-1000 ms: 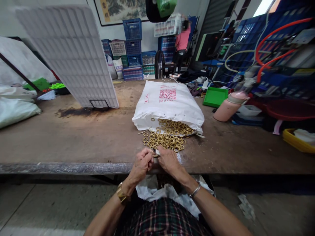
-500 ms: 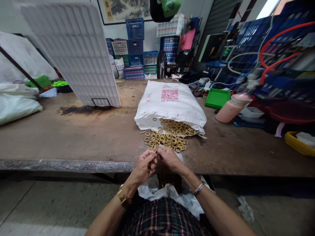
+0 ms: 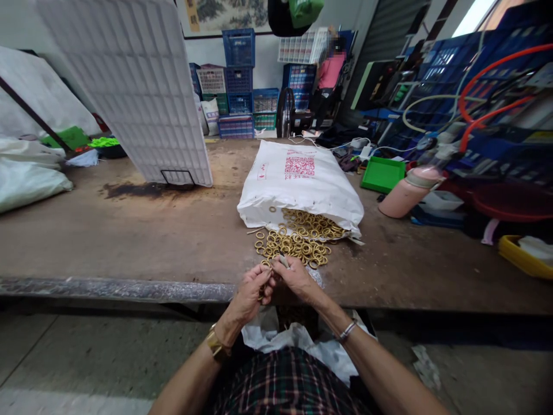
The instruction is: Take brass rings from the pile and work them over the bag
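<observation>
My left hand (image 3: 253, 286) is closed at the table's front edge, its thumb and forefinger pinched together. Gold-coloured rings (image 3: 261, 294) show between its curled fingers; how many is hidden. My right hand (image 3: 298, 278) meets it fingertip to fingertip and is closed on a small pale tool with a dark tip (image 3: 283, 260), too small to name exactly. Just beyond both hands lies a loose pile of gold-coloured rings (image 3: 305, 249). It spills from the mouth of a white woven sack (image 3: 270, 193) with red print, lying on its side.
The brown table (image 3: 129, 242) runs across the view. A white ribbed panel (image 3: 138, 98) stands in a wire holder at left. To the right are a green tray (image 3: 383, 174), a pink bottle (image 3: 406, 196) and a yellow tray (image 3: 525, 256). A person (image 3: 330, 72) stands by stacked crates behind.
The view has shifted slightly. My hands stay together over the table edge, and the dark tip of the small tool at my right fingers shows more clearly.
</observation>
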Demonstrator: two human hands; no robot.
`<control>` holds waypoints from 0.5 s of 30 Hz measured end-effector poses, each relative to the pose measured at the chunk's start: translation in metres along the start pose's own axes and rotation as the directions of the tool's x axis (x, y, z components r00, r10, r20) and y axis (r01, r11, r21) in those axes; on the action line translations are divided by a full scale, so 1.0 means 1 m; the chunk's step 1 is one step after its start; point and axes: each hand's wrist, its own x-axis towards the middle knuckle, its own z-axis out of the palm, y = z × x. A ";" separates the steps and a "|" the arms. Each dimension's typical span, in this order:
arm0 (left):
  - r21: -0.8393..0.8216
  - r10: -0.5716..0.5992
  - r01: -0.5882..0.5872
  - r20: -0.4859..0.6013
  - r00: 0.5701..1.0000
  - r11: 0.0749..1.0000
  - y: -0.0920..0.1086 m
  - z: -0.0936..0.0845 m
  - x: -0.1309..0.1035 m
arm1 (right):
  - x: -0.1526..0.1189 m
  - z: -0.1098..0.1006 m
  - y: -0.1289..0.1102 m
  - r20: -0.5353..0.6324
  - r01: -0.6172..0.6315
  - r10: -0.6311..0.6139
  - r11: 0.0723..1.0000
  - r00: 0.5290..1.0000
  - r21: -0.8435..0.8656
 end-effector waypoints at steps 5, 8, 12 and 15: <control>0.009 0.001 -0.001 -0.031 1.000 1.000 -0.001 0.000 0.001 | 0.001 0.002 -0.001 0.017 0.025 -0.025 1.000 1.000 -0.003; -0.059 -0.006 0.006 0.002 1.000 0.998 0.000 -0.002 0.002 | 0.003 0.002 0.000 0.037 0.042 -0.042 0.999 0.998 0.006; -0.181 -0.017 0.017 0.001 1.000 0.983 0.002 -0.005 0.002 | 0.016 -0.007 0.000 -0.013 0.082 -0.087 0.967 0.996 -0.242; -0.221 -0.013 0.003 -0.041 0.999 0.975 0.004 -0.007 0.002 | 0.038 -0.027 0.000 -0.141 0.056 -0.173 0.801 0.975 -0.596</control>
